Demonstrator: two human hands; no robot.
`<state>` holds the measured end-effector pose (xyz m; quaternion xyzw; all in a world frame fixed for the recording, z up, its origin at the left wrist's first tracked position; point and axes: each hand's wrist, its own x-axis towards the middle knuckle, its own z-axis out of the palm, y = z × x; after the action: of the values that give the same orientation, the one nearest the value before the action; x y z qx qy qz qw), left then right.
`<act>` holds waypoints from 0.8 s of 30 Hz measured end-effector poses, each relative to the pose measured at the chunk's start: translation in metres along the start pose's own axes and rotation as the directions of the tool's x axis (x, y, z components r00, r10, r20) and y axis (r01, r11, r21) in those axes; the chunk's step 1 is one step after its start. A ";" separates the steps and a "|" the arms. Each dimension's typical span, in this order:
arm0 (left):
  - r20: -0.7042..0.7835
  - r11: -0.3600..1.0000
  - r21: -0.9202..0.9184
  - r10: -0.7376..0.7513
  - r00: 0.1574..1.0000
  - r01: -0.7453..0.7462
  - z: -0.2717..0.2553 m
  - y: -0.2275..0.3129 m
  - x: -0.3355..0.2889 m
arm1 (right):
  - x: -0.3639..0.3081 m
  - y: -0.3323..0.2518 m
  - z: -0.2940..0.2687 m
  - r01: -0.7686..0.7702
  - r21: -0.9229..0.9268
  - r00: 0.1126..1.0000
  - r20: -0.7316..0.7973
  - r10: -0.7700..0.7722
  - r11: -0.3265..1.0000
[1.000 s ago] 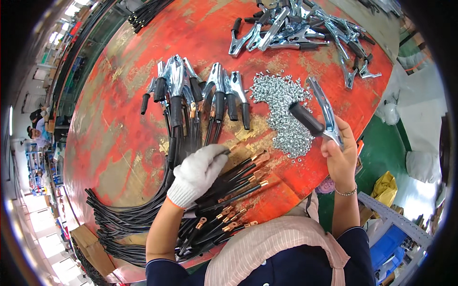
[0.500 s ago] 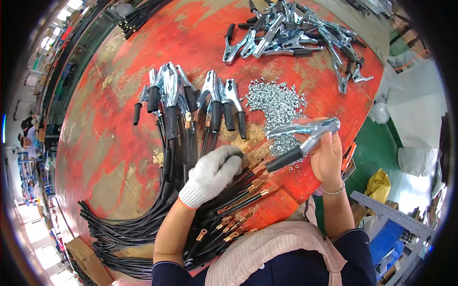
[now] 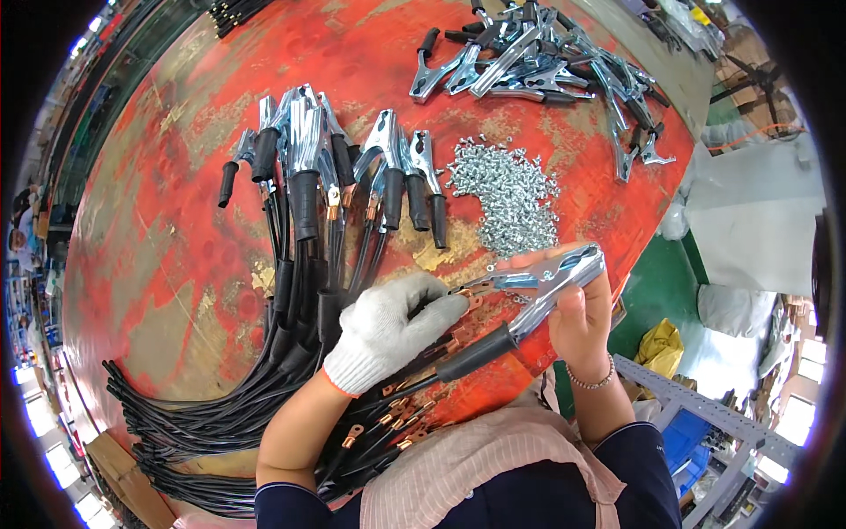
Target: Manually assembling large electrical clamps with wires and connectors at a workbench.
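My left hand (image 3: 388, 328), in a white knitted glove, is closed at the fingertips. A copper cable lug (image 3: 475, 302) shows right at its thumb tip, with its cable hidden by the glove. My bare right hand (image 3: 582, 322) grips a silver spring clamp (image 3: 568, 273) with a black handle sleeve (image 3: 478, 353). The clamp points left, one end close to the lug; whether they touch I cannot tell. Below the left hand lie black cables with copper lugs (image 3: 354, 434). Beyond the hands is a heap of small silver screws and nuts (image 3: 507, 194).
A pile of loose clamps (image 3: 529, 66) lies at the far right of the red, worn table (image 3: 176, 256). Clamps joined to cables (image 3: 304, 141) lie left of the screws. Bundled black cables (image 3: 203, 423) curve along the near left. A blue bin (image 3: 687, 441) stands off the table at right.
My right hand has brought the clamp left and down toward my left hand. A copper lug now shows at the glove's fingertips. The view has shifted slightly.
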<state>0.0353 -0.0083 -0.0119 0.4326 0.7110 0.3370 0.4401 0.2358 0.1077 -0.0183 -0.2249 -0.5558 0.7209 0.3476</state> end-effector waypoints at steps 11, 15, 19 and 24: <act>0.011 0.997 0.012 -0.080 0.997 0.080 0.000 0.004 0.001 | -0.001 -0.002 0.004 0.012 0.001 1.000 0.014 -0.012 1.000; 0.031 0.990 -0.018 -0.141 0.989 0.142 0.001 0.003 0.001 | -0.002 -0.003 0.005 0.020 0.013 1.000 0.001 -0.020 1.000; 0.038 0.997 -0.028 -0.064 0.997 0.065 0.003 -0.001 0.001 | -0.002 -0.003 0.004 0.007 0.021 1.000 0.002 -0.007 1.000; 0.117 0.987 0.108 0.104 0.988 -0.117 -0.006 0.024 0.005 | 0.003 0.000 -0.003 -0.043 0.009 0.998 0.050 0.042 0.999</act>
<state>0.0362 0.0052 0.0096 0.5139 0.6785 0.2950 0.4342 0.2362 0.1123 -0.0189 -0.2171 -0.5557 0.7362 0.3196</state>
